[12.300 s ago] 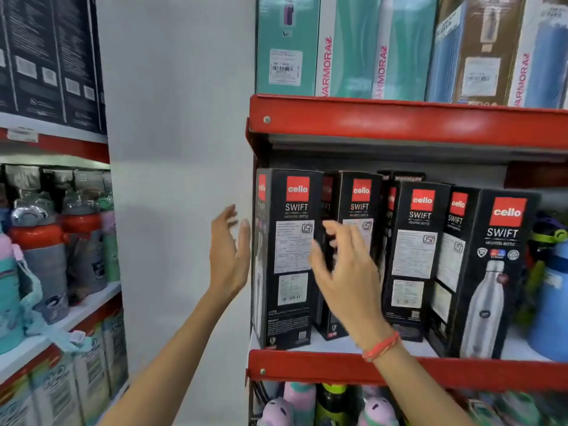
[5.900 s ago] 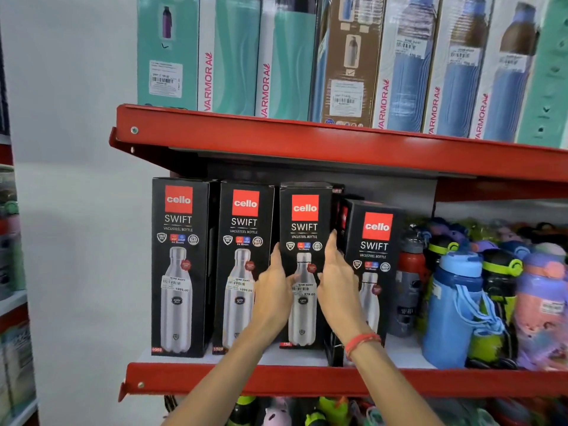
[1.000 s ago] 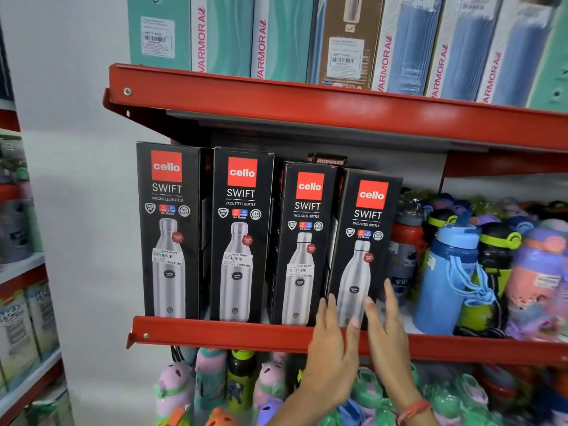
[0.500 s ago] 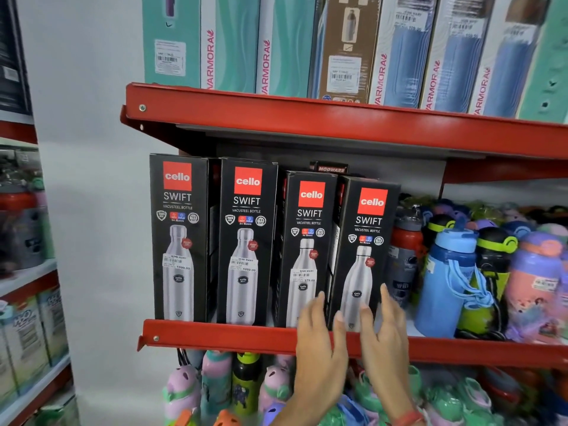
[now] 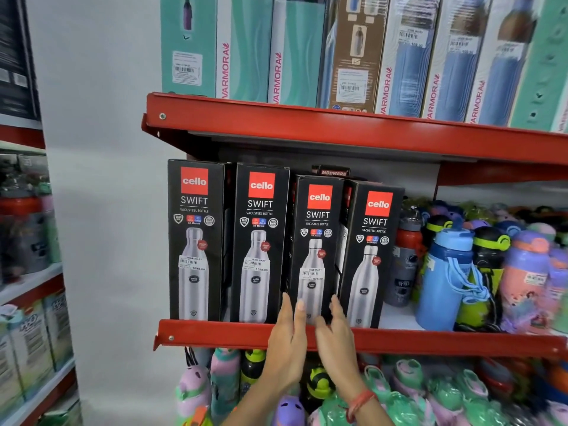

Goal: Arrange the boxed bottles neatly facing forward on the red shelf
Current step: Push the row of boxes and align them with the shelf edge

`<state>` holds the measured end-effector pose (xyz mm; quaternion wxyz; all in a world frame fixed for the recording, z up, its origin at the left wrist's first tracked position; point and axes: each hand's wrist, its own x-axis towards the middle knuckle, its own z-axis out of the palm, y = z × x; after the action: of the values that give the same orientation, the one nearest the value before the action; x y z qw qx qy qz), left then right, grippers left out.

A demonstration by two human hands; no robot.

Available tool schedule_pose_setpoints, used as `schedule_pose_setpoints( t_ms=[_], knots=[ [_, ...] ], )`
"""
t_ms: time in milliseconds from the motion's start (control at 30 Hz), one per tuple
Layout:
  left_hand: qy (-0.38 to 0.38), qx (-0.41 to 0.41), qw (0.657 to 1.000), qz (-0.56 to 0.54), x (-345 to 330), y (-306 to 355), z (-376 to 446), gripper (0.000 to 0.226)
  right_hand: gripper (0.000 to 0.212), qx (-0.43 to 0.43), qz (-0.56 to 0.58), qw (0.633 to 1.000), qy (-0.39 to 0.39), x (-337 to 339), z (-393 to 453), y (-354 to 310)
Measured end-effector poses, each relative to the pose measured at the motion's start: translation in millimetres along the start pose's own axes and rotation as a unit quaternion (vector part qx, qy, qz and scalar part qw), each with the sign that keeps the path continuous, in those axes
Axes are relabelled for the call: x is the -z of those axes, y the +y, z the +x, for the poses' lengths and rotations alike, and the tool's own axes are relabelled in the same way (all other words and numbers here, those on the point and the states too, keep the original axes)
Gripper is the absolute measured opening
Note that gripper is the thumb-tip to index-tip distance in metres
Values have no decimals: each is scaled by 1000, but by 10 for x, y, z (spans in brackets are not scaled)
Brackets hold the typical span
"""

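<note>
Several black Cello Swift bottle boxes stand upright in a row on the red shelf (image 5: 215,332), fronts facing me. The third box (image 5: 316,229) sits between my hands at its base. My left hand (image 5: 287,342) presses its fingers against the box's lower left edge. My right hand (image 5: 335,336), with a red wrist band, touches its lower right edge. The leftmost box (image 5: 194,241), the second box (image 5: 259,244) and the fourth box (image 5: 372,256) stand free. A Modware box (image 5: 333,171) peeks out behind the row.
Loose coloured bottles, including a blue bottle (image 5: 445,278), crowd the shelf to the right of the boxes. Teal and blue Varmora boxes (image 5: 246,50) fill the upper red shelf. More bottles hang below. A white wall (image 5: 101,179) and another rack lie to the left.
Both hands have moved left from in front of the fourth box and now bracket the base of the third box. The view has shifted slightly.
</note>
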<state>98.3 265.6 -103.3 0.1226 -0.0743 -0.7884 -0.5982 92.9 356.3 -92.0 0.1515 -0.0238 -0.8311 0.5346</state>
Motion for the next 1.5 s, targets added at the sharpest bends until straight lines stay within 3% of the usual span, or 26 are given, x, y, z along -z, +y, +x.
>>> schedule_pose_setpoints(
  t_ms=[267,400,467,567,800,1067,1200,1500],
  knots=[
    [-11,-19,1000,0,159,-8,-40,77,59,1,-11,1000,21,26,-104,-23],
    [78,-70,994,-3,301,25,-110,71,52,93,-23,993,62,-44,-227,-218],
    [137,-90,986,5,420,-16,-134,64,44,126,4,992,31,-143,-299,-329],
    [173,-77,982,15,589,-104,-145,64,42,101,18,993,-60,-346,-349,-417],
    [96,-14,995,22,753,-217,-126,82,65,-9,50,993,-102,-652,-207,-515],
    [108,-2,994,12,887,-273,-114,90,65,28,22,996,-86,-680,-252,-535],
    [78,8,997,15,888,-263,-130,96,67,11,10,996,-85,-742,-188,-551],
    [81,33,996,4,1026,-257,-107,87,62,-5,73,992,-101,-710,-219,-490]
  ],
)
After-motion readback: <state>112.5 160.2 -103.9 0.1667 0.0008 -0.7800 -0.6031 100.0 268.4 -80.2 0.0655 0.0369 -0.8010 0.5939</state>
